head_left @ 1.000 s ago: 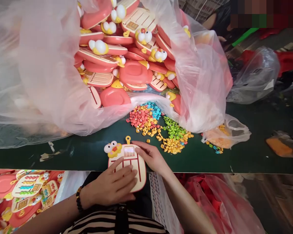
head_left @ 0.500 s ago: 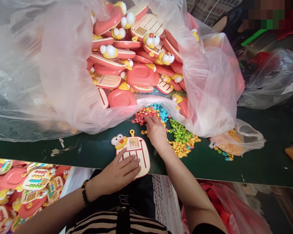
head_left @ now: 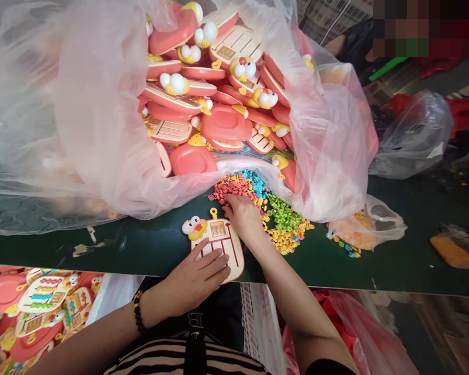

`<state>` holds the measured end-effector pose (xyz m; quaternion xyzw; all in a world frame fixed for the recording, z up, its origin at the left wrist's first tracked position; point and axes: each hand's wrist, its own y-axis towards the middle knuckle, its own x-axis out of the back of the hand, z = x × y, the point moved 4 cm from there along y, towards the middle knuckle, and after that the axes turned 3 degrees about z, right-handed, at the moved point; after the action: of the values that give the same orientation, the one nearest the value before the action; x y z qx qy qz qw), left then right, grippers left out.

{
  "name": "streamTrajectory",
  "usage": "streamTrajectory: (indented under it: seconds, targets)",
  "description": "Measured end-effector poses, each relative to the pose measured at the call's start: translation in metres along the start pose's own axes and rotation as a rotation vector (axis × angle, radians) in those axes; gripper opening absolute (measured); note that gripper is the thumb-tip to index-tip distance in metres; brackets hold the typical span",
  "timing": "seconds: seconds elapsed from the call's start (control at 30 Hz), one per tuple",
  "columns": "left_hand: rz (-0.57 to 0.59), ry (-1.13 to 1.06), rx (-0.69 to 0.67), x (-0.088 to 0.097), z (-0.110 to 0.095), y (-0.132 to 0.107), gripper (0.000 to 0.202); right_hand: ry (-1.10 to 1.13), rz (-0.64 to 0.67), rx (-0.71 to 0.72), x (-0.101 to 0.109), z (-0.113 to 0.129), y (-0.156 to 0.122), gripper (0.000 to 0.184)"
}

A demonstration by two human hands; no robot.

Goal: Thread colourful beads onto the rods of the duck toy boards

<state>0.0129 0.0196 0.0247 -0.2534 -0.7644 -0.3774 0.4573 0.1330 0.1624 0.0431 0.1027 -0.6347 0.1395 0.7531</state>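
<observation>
My left hand (head_left: 197,276) lies with its fingers spread over a cream toy board (head_left: 234,260) that has dark slots, a small window and a yellow ring. A yellow duck head (head_left: 194,227) with bulging white eyes sits at the board's upper left corner. My right hand (head_left: 244,216) is bent at the near edge of a heap of small red beads (head_left: 232,186), with thumb and fingers drawn together. What is between these fingertips is too small to make out. Blue beads (head_left: 257,182), green beads (head_left: 285,212) and yellow beads (head_left: 287,239) are heaped beside it.
A large clear plastic bag (head_left: 101,156) full of similar red-backed boards (head_left: 226,122) lies open behind the beads. Boards with coloured beads (head_left: 42,294) fill a space below left of the green table (head_left: 148,239). A small bag (head_left: 359,232) lies at right.
My right hand has drawn back slightly from the red beads toward me and the board. The left hand stays on the board. The whole view has shifted a little.
</observation>
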Motion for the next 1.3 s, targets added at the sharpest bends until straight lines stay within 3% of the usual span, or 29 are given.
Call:
streamTrajectory:
  seconds: [0.13,0.27,0.37,0.47,0.57,0.73,0.87,1.13,1.23,1.3]
  targets:
    - [0.033,-0.034,-0.009,0.001,0.004,-0.007,0.027,0.202,-0.108,-0.023,0.015,-0.009,-0.014,0.011]
    - [0.065,-0.057,0.010,0.002,0.006,-0.006,0.041,0.409,-0.226,0.071,0.021,-0.012,-0.048,0.013]
    - [-0.006,-0.043,0.071,0.002,0.005,-0.002,0.050,0.311,-0.279,0.127,0.006,-0.003,-0.068,0.019]
    - [-0.069,-0.020,0.117,0.001,0.005,-0.001,0.040,0.170,-0.321,0.129,-0.009,0.005,-0.077,0.024]
    - [-0.064,-0.016,0.133,-0.001,0.005,-0.001,0.031,0.113,-0.297,0.147,-0.013,0.010,-0.085,0.027]
    - [-0.044,-0.027,0.142,-0.004,0.005,-0.004,0.031,0.024,-0.297,0.127,-0.012,0.012,-0.100,0.034]
    - [-0.055,-0.037,0.131,-0.006,0.005,-0.006,0.031,-0.003,-0.207,0.111,-0.016,0.013,-0.100,0.040]
    - [-0.064,-0.104,0.131,-0.003,0.007,-0.006,0.027,0.177,-0.148,0.106,-0.021,0.027,-0.132,0.048]
    - [-0.055,-0.152,0.113,0.000,0.009,-0.008,0.025,0.261,-0.053,0.240,-0.020,0.035,-0.127,0.047]
    - [-0.070,-0.150,0.111,0.002,0.009,-0.010,0.027,0.334,-0.060,0.288,-0.011,0.029,-0.115,0.041]
